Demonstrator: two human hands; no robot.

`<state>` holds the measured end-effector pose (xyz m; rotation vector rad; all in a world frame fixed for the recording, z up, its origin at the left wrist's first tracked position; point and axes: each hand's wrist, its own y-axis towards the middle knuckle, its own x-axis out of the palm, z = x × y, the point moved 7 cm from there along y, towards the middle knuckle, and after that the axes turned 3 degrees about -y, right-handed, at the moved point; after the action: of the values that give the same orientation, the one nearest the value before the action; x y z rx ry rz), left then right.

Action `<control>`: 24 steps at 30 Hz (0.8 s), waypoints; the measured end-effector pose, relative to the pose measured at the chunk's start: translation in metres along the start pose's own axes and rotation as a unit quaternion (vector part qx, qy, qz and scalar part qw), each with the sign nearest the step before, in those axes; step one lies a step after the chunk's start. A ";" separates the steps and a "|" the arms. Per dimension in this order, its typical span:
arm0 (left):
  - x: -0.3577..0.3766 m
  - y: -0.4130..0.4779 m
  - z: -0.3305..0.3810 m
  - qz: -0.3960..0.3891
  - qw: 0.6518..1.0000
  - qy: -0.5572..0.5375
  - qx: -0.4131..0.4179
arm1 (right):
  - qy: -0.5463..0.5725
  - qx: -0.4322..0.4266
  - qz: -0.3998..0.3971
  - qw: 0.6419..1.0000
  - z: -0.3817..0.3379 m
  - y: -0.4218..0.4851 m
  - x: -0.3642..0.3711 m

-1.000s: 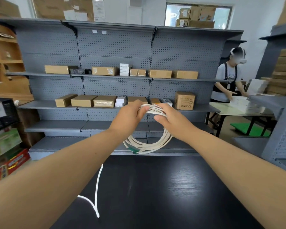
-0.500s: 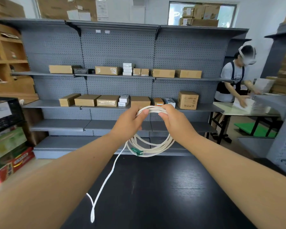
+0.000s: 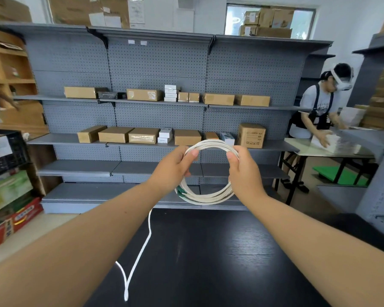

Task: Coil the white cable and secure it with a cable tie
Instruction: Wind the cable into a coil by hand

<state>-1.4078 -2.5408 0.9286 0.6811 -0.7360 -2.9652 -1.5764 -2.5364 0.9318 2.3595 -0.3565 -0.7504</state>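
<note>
I hold the white cable (image 3: 208,197) as a round coil of several loops, upright in the air above the far edge of the black table (image 3: 220,262). My left hand (image 3: 173,169) pinches the coil's upper left side. My right hand (image 3: 245,171) grips its right side, thumb on the top arc. A green connector (image 3: 181,191) shows at the coil's lower left. A loose tail of the cable (image 3: 140,253) hangs from under my left wrist down to the table and bends back in a small hook. No cable tie is visible.
Grey pegboard shelving (image 3: 160,103) with cardboard boxes (image 3: 115,134) stands behind the table. Another person (image 3: 317,107) works at a second table (image 3: 319,149) on the right. Stacked cartons and a red box (image 3: 13,218) sit at the left.
My hands have spread apart along the top of the coil, which now hangs as a wider, open ring. The loose tail has shifted on the table.
</note>
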 end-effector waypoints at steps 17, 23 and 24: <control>-0.002 0.015 0.013 -0.042 0.980 0.173 0.089 | -0.079 -0.057 -0.149 0.984 -0.006 0.009 0.018; -0.001 0.015 0.016 -0.061 0.978 0.175 0.092 | -0.151 -0.112 -0.165 0.968 -0.020 0.015 0.022; -0.001 0.016 0.017 -0.058 0.978 0.174 0.094 | -0.163 -0.114 -0.163 0.966 -0.021 0.016 0.022</control>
<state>-1.4156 -2.5470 0.9494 1.2549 -0.9787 -2.7763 -1.5471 -2.5471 0.9462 2.0974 -0.0093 -1.2697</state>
